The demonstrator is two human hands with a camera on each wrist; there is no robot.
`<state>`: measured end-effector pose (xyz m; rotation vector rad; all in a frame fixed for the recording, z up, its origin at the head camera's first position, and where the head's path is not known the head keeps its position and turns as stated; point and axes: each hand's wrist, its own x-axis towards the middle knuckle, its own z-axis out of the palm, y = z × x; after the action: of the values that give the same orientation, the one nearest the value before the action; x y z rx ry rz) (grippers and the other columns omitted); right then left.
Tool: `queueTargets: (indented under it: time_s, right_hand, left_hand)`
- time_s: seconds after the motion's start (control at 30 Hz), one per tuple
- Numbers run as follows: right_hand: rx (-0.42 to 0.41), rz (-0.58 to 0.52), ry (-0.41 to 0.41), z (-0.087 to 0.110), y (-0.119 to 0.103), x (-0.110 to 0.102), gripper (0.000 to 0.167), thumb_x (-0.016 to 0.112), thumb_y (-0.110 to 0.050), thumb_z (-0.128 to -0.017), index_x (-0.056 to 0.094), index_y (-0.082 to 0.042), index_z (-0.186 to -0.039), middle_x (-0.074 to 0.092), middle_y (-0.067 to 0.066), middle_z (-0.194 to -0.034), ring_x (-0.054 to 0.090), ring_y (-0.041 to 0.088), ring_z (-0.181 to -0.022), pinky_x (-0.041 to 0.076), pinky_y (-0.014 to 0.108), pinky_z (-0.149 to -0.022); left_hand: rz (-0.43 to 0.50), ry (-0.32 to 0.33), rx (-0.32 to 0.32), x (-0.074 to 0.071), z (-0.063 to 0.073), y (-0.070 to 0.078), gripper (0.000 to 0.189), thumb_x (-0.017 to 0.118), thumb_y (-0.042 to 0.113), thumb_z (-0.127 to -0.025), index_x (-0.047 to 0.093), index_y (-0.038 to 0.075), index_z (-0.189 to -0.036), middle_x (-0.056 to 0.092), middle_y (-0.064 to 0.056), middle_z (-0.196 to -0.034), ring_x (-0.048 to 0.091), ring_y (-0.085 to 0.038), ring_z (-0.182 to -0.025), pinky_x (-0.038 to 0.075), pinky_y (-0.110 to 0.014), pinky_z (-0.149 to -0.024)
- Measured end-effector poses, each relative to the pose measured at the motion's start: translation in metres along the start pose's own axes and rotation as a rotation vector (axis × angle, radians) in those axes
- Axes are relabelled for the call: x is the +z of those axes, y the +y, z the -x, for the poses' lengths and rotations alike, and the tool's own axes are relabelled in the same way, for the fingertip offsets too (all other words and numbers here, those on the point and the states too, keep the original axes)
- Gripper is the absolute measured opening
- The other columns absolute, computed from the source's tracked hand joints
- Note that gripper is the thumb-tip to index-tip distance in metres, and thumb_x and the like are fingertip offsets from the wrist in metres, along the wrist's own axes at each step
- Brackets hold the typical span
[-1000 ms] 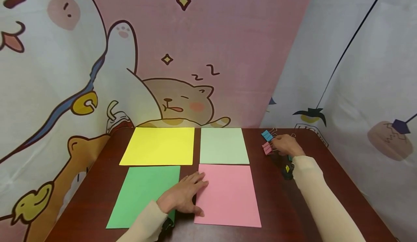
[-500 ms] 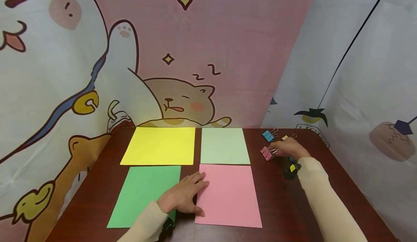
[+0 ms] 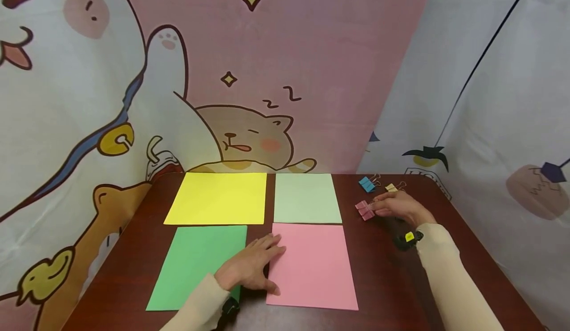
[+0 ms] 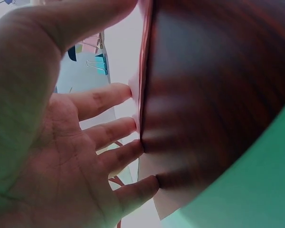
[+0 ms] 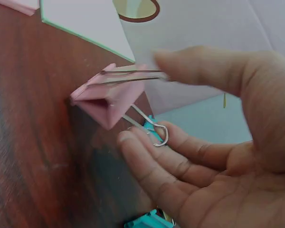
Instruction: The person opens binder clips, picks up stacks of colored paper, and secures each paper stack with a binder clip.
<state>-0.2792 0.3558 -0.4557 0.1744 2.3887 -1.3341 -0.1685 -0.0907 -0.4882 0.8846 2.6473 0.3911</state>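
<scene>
Cartoon-printed fabric (image 3: 334,49) is seen behind a glossy, wood-grained table (image 3: 378,281). One yellow sheet (image 3: 218,198), one pale green sheet (image 3: 307,198), one pink sheet (image 3: 316,266) and one green sheet (image 3: 191,261), partly blocked by a cream sleeve (image 3: 200,299), are laid flat, four in all. Pink edge is touched by the left hand (image 3: 251,266), fingers spread. One blue clip (image 3: 367,184), one yellow clip (image 3: 392,188) and, right of the sheets, one wire-handled pink clip (image 3: 365,211) are counted, the last flanked by the right hand's (image 3: 403,207) thumb and fingers; whether pinched can't be told.
</scene>
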Motion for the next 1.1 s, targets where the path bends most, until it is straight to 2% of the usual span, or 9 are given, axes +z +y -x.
queueTargets:
  time_s: [0.13, 0.3, 0.4, 0.5, 0.63, 0.73, 0.9, 1.0, 1.1]
  right_hand:
    - [-0.022, -0.039, 0.05, 0.006, 0.003, 0.003, 0.071, 0.066, -0.042, -0.099, 0.049, 0.011, -0.144, 0.065, 0.023, -0.136, 0.072, 0.026, -0.115, 0.05, 0.048, -0.107]
    - [-0.044, -0.086, 0.126, 0.012, 0.013, 0.007, 0.072, 0.065, -0.043, -0.1, 0.047, 0.009, -0.147, 0.063, 0.022, -0.139, 0.073, 0.012, -0.107, 0.046, 0.048, -0.111]
    - [-0.072, -0.089, 0.185, 0.016, 0.017, 0.011, 0.076, 0.067, -0.047, -0.098, 0.046, 0.006, -0.148, 0.061, 0.022, -0.141, 0.07, 0.003, -0.102, 0.042, 0.052, -0.115]
    - [-0.101, -0.103, 0.228, 0.019, 0.02, 0.015, 0.081, 0.071, -0.054, -0.093, 0.049, 0.004, -0.146, 0.064, 0.019, -0.138, 0.069, 0.003, -0.101, 0.038, 0.057, -0.117]
    - [-0.138, -0.141, 0.269, 0.022, 0.022, 0.019, 0.083, 0.07, -0.059, -0.091, 0.051, 0.0, -0.146, 0.067, 0.013, -0.132, 0.072, 0.01, -0.105, 0.035, 0.06, -0.118]
    - [-0.15, -0.165, 0.295, 0.021, 0.024, 0.021, 0.083, 0.069, -0.061, -0.09, 0.052, -0.003, -0.147, 0.065, 0.005, -0.128, 0.069, 0.009, -0.105, 0.034, 0.062, -0.118]
    - [-0.15, -0.18, 0.304, 0.02, 0.026, 0.023, 0.078, 0.067, -0.061, -0.091, 0.055, -0.007, -0.145, 0.064, -0.008, -0.117, 0.065, 0.014, -0.105, 0.032, 0.064, -0.116]
    - [-0.149, -0.174, 0.319, 0.019, 0.026, 0.024, 0.075, 0.067, -0.061, -0.092, 0.057, -0.01, -0.144, 0.064, -0.011, -0.112, 0.064, 0.021, -0.107, 0.032, 0.064, -0.112]
    - [-0.151, -0.167, 0.345, 0.018, 0.026, 0.026, 0.074, 0.067, -0.063, -0.091, 0.059, -0.011, -0.142, 0.063, -0.01, -0.111, 0.063, 0.026, -0.107, 0.032, 0.064, -0.109]
  left_hand:
    - [0.007, 0.005, -0.002, 0.0, 0.0, 0.001, 0.098, 0.086, 0.057, -0.075, 0.045, 0.02, -0.155, 0.028, -0.005, -0.17, 0.025, -0.029, -0.157, 0.024, -0.05, -0.127]
    - [0.022, -0.006, -0.014, -0.001, -0.001, 0.002, 0.098, 0.087, 0.056, -0.075, 0.045, 0.02, -0.155, 0.027, -0.005, -0.17, 0.024, -0.029, -0.158, 0.023, -0.051, -0.127]
    - [0.053, -0.004, -0.027, -0.002, -0.002, 0.003, 0.093, 0.086, 0.055, -0.077, 0.047, 0.02, -0.154, 0.029, -0.005, -0.169, 0.025, -0.029, -0.157, 0.025, -0.052, -0.126]
    - [0.097, 0.013, -0.038, -0.004, -0.002, 0.004, 0.083, 0.083, 0.052, -0.081, 0.052, 0.019, -0.151, 0.033, -0.005, -0.168, 0.028, -0.03, -0.156, 0.03, -0.054, -0.123]
    - [0.14, 0.057, -0.045, -0.006, -0.005, 0.003, 0.067, 0.079, 0.045, -0.087, 0.059, 0.016, -0.144, 0.041, -0.007, -0.163, 0.038, -0.032, -0.15, 0.038, -0.056, -0.118]
    - [0.16, 0.091, -0.048, -0.008, -0.007, 0.001, 0.058, 0.077, 0.041, -0.089, 0.063, 0.014, -0.139, 0.046, -0.008, -0.159, 0.045, -0.032, -0.146, 0.042, -0.056, -0.114]
    - [0.221, 0.174, -0.055, -0.01, -0.013, -0.002, 0.054, 0.076, 0.035, -0.091, 0.062, 0.01, -0.137, 0.049, -0.013, -0.154, 0.047, -0.034, -0.142, 0.044, -0.056, -0.111]
    - [0.285, 0.249, -0.092, -0.011, -0.017, -0.003, 0.056, 0.078, 0.033, -0.09, 0.061, 0.006, -0.136, 0.053, -0.017, -0.146, 0.052, -0.035, -0.134, 0.048, -0.054, -0.107]
    - [0.343, 0.306, -0.195, -0.013, -0.022, 0.002, 0.063, 0.08, 0.036, -0.088, 0.06, 0.004, -0.137, 0.056, -0.018, -0.137, 0.057, -0.034, -0.123, 0.052, -0.053, -0.101]
